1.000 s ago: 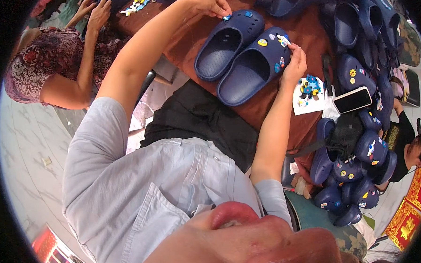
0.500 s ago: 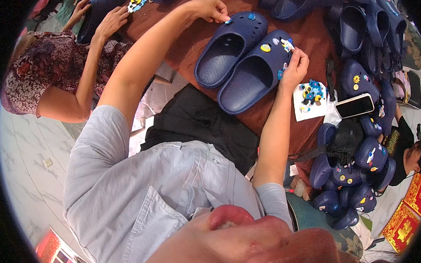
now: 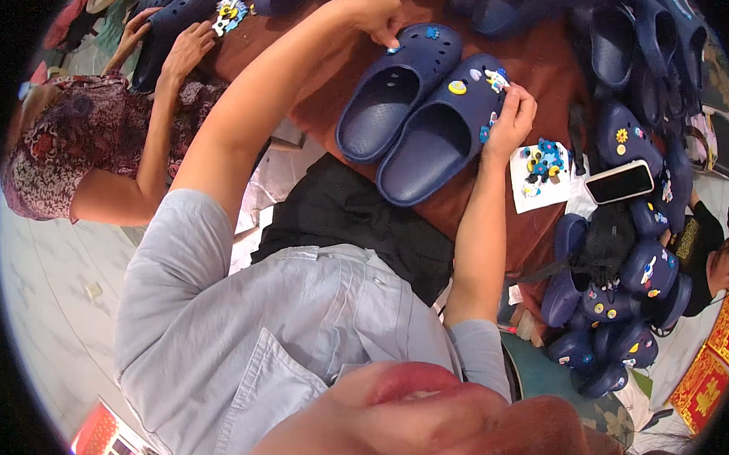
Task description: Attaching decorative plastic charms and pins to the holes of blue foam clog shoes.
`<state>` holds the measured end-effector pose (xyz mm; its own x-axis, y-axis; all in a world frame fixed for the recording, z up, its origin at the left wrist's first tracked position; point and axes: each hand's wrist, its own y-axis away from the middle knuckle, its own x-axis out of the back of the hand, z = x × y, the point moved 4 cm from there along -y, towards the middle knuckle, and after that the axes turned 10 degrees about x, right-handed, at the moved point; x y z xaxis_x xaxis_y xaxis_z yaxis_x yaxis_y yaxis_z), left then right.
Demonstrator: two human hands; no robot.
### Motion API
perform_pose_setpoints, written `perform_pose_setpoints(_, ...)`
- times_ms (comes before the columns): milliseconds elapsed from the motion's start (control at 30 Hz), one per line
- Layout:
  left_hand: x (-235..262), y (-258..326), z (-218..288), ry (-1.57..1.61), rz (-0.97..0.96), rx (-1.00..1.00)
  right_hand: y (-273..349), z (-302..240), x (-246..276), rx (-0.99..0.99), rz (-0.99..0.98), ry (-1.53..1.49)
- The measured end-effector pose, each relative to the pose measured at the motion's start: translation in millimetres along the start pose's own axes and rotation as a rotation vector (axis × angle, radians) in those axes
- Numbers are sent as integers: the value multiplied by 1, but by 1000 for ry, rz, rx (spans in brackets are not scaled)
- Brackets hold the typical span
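Observation:
A pair of navy clogs lies side by side on the brown cloth, toes pointing away from me. My left hand (image 3: 378, 17) is curled, its fingertips at a small blue-and-white shoe charm (image 3: 392, 51) on the outer toe of the left clog (image 3: 379, 93). A blue paw-like charm (image 3: 432, 33) sits further right on that toe. The right clog (image 3: 438, 139) carries several charms, among them a yellow oval one (image 3: 457, 87) and a white figure (image 3: 496, 80). My right hand (image 3: 513, 123) grips this clog's outer side; its fingertips are partly hidden.
Loose charms (image 3: 544, 159) lie on a white sheet (image 3: 534, 194) beside my right forearm. A phone (image 3: 619, 182) rests right of it. Navy clogs are piled along the right (image 3: 621, 139) and far edge (image 3: 505, 10). Another person's hand (image 3: 188, 52) works at the far left; a second person (image 3: 703, 253) is at right.
The fingers of my left hand have tilted more downward over the charm on the left clog. My right hand keeps its hold. The whole view has shifted slightly.

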<state>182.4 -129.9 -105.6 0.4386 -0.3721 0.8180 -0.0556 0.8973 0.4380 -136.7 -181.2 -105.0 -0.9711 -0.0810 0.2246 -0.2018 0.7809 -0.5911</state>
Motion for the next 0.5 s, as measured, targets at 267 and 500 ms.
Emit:
perform_pose_setpoints(267,7,11,-11,87,143,-94,0,5,3,16,10,10)
perform_pose_setpoints(500,46,86,131,203,408,303,-5,4,-7,98,37,11)
